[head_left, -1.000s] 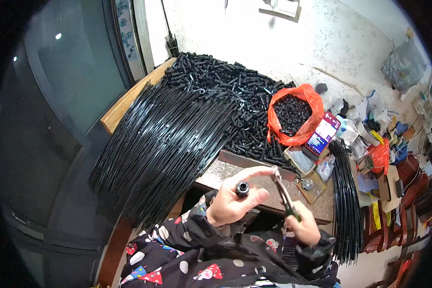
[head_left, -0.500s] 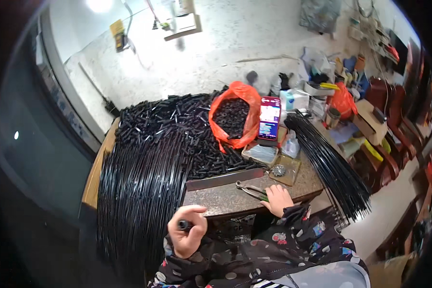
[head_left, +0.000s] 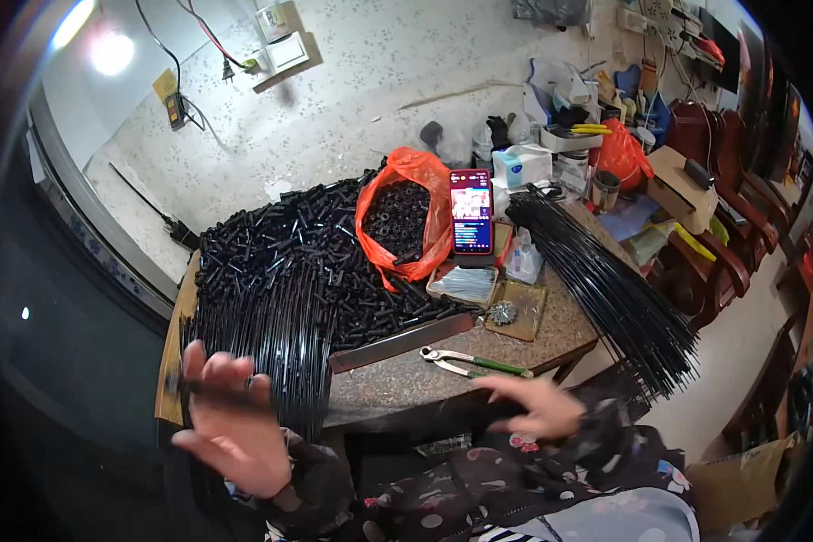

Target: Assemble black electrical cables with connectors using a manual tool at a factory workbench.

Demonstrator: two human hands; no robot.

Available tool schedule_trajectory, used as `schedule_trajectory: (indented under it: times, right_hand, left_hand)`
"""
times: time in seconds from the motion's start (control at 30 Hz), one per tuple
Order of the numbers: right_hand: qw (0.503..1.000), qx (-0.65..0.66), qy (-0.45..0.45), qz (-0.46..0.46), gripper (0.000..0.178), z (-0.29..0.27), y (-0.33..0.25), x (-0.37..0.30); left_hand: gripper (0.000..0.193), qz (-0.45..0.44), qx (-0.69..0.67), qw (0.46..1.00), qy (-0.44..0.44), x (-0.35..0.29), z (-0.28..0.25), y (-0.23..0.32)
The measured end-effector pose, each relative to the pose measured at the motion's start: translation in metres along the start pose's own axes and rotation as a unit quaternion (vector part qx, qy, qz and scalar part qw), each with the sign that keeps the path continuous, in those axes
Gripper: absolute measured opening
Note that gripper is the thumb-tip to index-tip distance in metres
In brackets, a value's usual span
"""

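Over worktable (head_left: pixel 515 339), both hands (head_left: pixel 235 425) spread.

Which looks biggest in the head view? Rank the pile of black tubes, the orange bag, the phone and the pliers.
1. pile of black tubes
2. orange bag
3. phone and pliers: look about alike, and the pliers lie nearer the camera, so unranked.

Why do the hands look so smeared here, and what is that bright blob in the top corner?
Head view: the left hand is motion-blurred over the bundle of black rods, the right hand less so; the pliers stay sharp. The blob is glare from a lamp. The fisheye lens bends the table edge and darkens the corners.
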State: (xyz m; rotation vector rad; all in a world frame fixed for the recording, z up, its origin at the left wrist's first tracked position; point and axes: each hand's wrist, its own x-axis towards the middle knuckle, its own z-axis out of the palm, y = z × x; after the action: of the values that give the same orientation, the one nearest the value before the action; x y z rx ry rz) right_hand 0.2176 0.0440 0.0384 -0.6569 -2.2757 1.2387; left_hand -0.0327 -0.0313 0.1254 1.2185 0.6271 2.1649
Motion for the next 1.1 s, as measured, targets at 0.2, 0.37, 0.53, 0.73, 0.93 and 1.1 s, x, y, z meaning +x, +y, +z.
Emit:
schedule_trajectory:
  times: [0.2, 0.37, 0.53, 0.73, 0.93, 1.1]
  right_hand:
    - [0.847, -0.292, 0.417, 0.149, 0.033, -0.097, -0.027, -0.024]
    - [0.803, -0.448, 0.328, 0.219, 0.034, -0.138, 0.058, -0.029]
    - [0.853, -0.414, 0.209, 0.240, 0.042, -0.125, 0.139, -0.105]
    - [0.803, -0.441, 0.184, 0.357, 0.057, -0.166, 0.235, -0.180]
    - [0.786, -0.452, 0.222, 0.359, 0.055, -0.162, 0.224, -0.185]
    - [0.863, -0.372, 0.269, 0.210, 0.034, -0.114, 0.126, -0.134]
  left_hand:
    - [0.043, -0.147, 0.206, 0.967, 0.004, -0.038, -0.044, -0.024]
    - [0.021, -0.314, 0.276, 0.904, 0.081, -0.089, -0.087, -0.010]
    - [0.025, -0.459, 0.317, 0.814, -0.161, -0.111, -0.105, -0.010]
    - [0.018, -0.437, 0.457, 0.766, -0.116, -0.082, -0.170, 0.017]
    - [0.033, -0.303, 0.801, 0.511, -0.073, -0.060, -0.242, -0.019]
    - [0.017, -0.289, 0.816, 0.482, -0.131, -0.031, -0.229, -0.038]
